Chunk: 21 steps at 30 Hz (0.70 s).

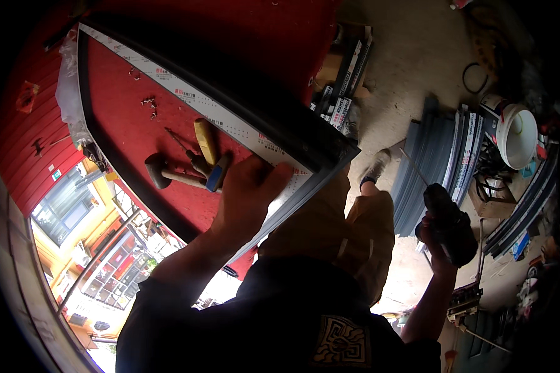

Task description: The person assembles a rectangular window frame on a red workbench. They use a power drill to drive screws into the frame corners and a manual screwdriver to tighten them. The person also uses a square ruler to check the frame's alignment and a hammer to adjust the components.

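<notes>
The left grip [249,186] lay against the dark frame [230,126] just beside its pointed corner, fingers bent near the printed white film along its face; whether they clamped the frame or merely rested on it, I could not tell. The frame stretched from this grip up and leftward over the red worktop [121,124].

The right grip [434,241], well apart to the right, was wrapped around a dark power drill [449,217], whose long thin bit [415,168] pointed up and leftward from the hand.

Just left of the left grip, inside the frame's outline, lay a blue-and-dark tool [217,176], with a mallet [158,171] farther left. A yellow-handled tool [204,141] and a screwdriver [197,163] sat above and left of that grip, and small screws [149,104] were scattered beyond them.

Beyond the right grip, long grey profiles [422,155] were stacked on the floor [395,74], while a white bucket [520,138] stood up and to the right of it.
</notes>
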Available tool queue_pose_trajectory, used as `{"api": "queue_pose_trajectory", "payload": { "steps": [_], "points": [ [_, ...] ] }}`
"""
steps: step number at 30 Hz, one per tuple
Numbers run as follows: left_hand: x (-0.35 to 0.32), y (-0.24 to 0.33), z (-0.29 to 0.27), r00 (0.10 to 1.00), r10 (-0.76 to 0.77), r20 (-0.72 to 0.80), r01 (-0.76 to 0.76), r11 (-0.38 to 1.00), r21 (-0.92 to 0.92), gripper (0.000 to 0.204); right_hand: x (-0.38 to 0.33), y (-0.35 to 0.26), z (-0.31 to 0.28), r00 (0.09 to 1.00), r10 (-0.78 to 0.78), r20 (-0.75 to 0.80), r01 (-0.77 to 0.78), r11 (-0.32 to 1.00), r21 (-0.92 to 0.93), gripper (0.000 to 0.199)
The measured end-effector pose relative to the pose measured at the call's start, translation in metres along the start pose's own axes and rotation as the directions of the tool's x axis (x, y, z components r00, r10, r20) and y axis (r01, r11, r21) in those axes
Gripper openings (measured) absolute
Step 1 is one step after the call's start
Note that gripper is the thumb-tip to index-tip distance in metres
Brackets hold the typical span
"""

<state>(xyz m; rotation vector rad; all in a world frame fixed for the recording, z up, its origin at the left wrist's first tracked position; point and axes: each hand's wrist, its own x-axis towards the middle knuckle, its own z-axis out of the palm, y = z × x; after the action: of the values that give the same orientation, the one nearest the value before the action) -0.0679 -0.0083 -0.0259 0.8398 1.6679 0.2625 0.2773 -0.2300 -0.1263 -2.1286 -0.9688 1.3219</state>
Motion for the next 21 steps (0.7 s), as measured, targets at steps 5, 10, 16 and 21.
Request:
{"api": "queue_pose_trajectory", "payload": {
  "steps": [5, 10, 16, 21],
  "points": [
    [-0.001, -0.004, 0.001, 0.998, -0.046, 0.037, 0.048, 0.998, -0.051, 0.029, 0.029, -0.051, -0.04, 0.944, -0.328, 0.03, 0.295, 0.803, -0.518, 0.057],
    [-0.005, 0.006, 0.003, 0.997, -0.065, 0.041, 0.067, 0.997, -0.037, 0.031, 0.096, -0.104, -0.054, 0.804, -0.475, 0.357, 0.576, 0.479, -0.662, 0.066],
    [-0.009, 0.014, 0.011, 0.991, -0.114, -0.069, 0.118, 0.991, 0.063, 0.032, 0.164, -0.113, -0.055, 0.799, -0.091, 0.595, -0.274, 0.825, 0.494, 0.076],
    [-0.016, 0.022, 0.017, 0.973, -0.138, -0.184, 0.179, 0.958, 0.226, 0.027, 0.221, -0.128, -0.039, 0.619, -0.142, 0.772, -0.351, 0.83, 0.434, 0.093]
  ]
}}
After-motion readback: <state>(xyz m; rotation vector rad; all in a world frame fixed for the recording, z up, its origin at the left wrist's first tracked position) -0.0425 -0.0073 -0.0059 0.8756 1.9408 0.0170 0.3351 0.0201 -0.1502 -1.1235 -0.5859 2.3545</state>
